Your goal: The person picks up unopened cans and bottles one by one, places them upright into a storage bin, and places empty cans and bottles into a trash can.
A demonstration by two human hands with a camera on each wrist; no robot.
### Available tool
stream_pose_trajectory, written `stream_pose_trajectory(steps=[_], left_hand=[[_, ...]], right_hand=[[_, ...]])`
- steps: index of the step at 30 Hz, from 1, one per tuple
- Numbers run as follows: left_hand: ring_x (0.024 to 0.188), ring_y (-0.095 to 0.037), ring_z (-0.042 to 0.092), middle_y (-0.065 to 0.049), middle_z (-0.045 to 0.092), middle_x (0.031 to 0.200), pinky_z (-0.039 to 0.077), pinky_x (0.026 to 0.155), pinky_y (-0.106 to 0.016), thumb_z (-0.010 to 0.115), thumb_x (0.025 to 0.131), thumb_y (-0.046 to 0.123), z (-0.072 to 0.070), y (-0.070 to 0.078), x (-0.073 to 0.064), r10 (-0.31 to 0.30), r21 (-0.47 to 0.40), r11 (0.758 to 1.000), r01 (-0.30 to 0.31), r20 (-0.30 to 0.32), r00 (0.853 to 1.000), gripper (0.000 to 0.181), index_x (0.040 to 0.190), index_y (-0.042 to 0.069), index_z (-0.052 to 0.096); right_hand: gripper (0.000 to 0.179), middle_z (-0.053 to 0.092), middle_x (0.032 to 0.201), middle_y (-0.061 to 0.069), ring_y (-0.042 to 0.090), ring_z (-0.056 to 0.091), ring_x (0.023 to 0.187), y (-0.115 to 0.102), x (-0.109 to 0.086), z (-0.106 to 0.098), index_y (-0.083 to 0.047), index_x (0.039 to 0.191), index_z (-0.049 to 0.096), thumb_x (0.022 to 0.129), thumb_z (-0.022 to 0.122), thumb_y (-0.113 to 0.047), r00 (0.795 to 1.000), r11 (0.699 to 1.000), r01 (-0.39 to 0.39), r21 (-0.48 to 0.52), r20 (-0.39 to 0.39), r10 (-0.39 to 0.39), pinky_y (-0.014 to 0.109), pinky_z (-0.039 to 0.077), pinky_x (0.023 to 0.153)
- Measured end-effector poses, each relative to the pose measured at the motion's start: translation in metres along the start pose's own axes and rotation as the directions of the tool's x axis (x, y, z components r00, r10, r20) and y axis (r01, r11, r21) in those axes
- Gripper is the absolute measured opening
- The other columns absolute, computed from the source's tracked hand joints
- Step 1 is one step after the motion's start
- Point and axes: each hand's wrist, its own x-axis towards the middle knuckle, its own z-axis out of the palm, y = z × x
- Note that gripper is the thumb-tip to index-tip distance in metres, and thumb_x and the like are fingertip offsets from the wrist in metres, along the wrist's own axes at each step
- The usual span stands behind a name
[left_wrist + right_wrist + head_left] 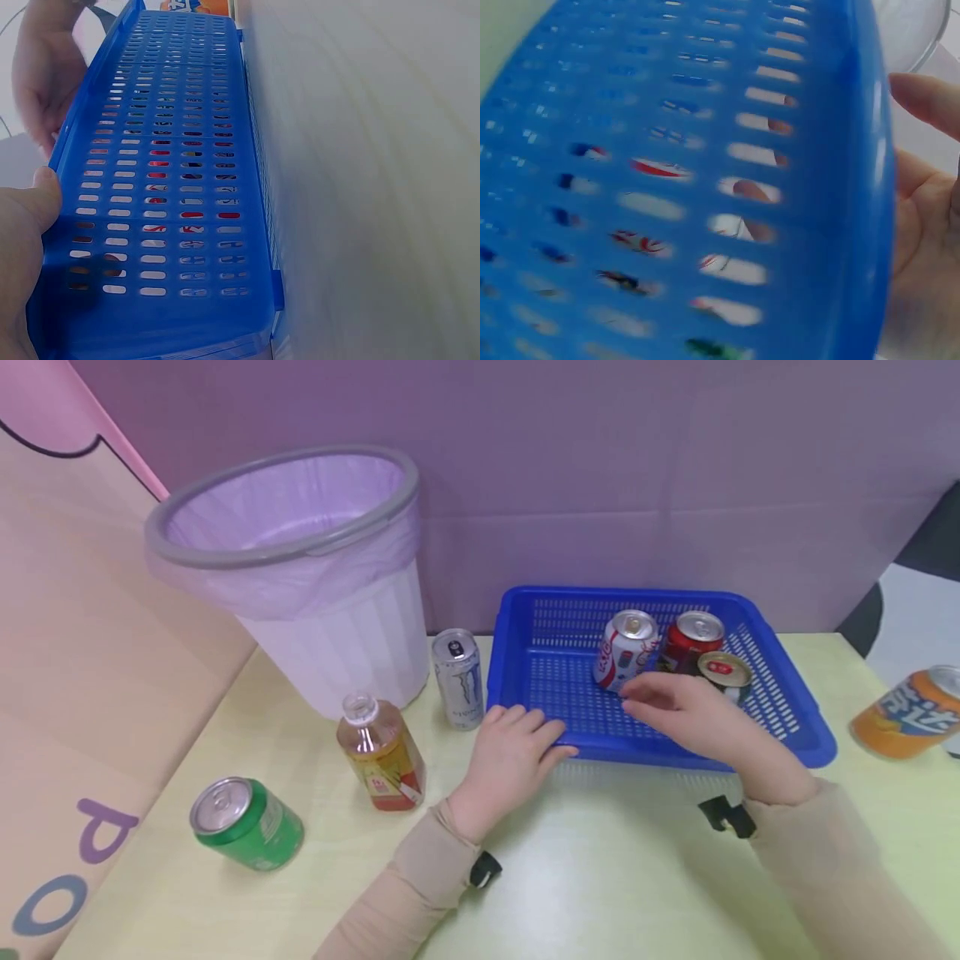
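Note:
My left hand (508, 764) grips the near rim of a blue plastic basket (517, 677) at its left corner. In the left wrist view the thumb lies at the rim, and bits of the fingers show through the slots. My right hand (690, 714) hovers over the near rim farther right, fingers loosely bent and holding nothing. Just beyond its fingertips a silver-and-red cola can (624, 656) stands upright inside the basket. Beside that are a red can (686, 647) and a dark can with a gold top (724, 670), partly hidden by the right hand.
Left of the basket stand a slim white can (460, 685) and an uncapped drink bottle (382, 760). A green can (258, 827) is farther left. Behind them rises a lined white bin (345, 627). An orange soda can (903, 714) stands at the right.

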Motion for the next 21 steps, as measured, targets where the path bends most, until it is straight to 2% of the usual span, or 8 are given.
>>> stream_pose_trajectory(steps=[9, 21], left_hand=[[0.078, -0.013, 0.056, 0.007, 0.065, 0.086, 0.037, 0.073, -0.029, 0.057, 0.090, 0.049, 0.000, -0.001, -0.001, -0.008, 0.000, 1.000, 0.008, 0.006, 1.000, 0.030, 0.100, 0.023, 0.069], [0.077, -0.013, 0.056, 0.007, 0.065, 0.086, 0.037, 0.074, -0.029, 0.056, 0.090, 0.049, 0.000, 0.000, -0.001, -0.002, 0.007, 1.000, 0.002, 0.008, 1.000, 0.031, 0.100, 0.023, 0.069]], right_hand=[[0.029, 0.068, 0.104, 0.016, 0.032, 0.064, 0.096, 0.014, -0.013, 0.014, 0.000, 0.114, 0.062, 0.095, 0.057, -0.022, 0.998, 0.999, -0.037, 0.002, -0.051, 0.037, 0.049, 0.051, 0.082], [0.026, 0.069, 0.103, 0.019, 0.035, 0.065, 0.096, 0.016, -0.019, 0.024, 0.000, 0.110, 0.064, 0.093, 0.060, -0.019, 0.989, 1.000, 0.000, -0.020, -0.150, -0.003, 0.051, 0.051, 0.082]])
